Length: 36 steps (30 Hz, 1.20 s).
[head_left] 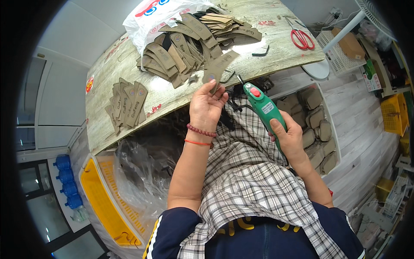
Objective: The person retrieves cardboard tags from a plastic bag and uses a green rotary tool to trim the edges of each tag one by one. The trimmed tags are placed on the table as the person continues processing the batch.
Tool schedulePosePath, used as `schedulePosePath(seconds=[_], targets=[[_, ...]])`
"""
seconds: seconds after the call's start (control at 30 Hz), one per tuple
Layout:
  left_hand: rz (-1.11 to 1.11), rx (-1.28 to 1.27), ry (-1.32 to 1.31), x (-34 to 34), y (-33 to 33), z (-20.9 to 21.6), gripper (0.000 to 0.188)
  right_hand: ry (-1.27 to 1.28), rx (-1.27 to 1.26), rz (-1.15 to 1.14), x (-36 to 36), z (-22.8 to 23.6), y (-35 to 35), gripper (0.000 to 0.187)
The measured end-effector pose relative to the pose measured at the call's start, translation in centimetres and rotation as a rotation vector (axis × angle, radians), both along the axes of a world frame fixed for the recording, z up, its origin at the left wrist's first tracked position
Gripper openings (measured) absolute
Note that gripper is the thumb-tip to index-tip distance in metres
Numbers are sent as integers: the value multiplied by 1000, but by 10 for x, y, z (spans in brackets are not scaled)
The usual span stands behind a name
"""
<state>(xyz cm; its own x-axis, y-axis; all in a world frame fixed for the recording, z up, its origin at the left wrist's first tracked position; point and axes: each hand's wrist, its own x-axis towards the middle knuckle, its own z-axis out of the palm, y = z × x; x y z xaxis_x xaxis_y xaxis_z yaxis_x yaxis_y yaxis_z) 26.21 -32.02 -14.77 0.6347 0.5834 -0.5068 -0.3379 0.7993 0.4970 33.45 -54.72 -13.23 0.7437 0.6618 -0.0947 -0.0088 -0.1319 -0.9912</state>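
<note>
My left hand (206, 105) pinches a khaki fabric strap piece (222, 64) by its near end at the table's front edge. Dark printing runs along the strap, and its far end lies over the table. In my right hand (289, 136) is a green electric hand tool (263, 105) with a red button. Its narrow metal tip points up and left, beside the strap and apart from it. A dark strip hangs close to the tip; whether it joins the strap I cannot tell. Just beyond my left hand lies a large heap of similar straps (185, 47).
A smaller strap pile (127, 103) lies at the table's left. Red-handled scissors (302, 39) and a dark scrap (261, 52) lie to the right; a white plastic bag (142, 26) stands behind. Below are a bin of khaki pads (312, 99) and a yellow basket (97, 190).
</note>
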Motion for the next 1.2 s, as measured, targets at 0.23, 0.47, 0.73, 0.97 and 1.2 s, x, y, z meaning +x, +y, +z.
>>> schedulePosePath(seconds=[0.23, 0.47, 0.73, 0.97, 1.2], targets=[[-114, -156, -95, 8, -12, -7, 13, 28, 19, -58, -5, -3, 0, 42], [-167, 129, -160, 10, -16, 4, 16, -24, -52, -1, -4, -3, -7, 43], [-124, 407, -51, 10, -11, -6, 12, -62, -63, 13, -4, 2, -6, 43], [-104, 520, 23, 13, -19, 1, 8, -84, -51, 17, -4, 2, -4, 43], [-102, 431, -15, 14, -25, -1, 10, -78, -35, 11, -2, 2, -2, 43]])
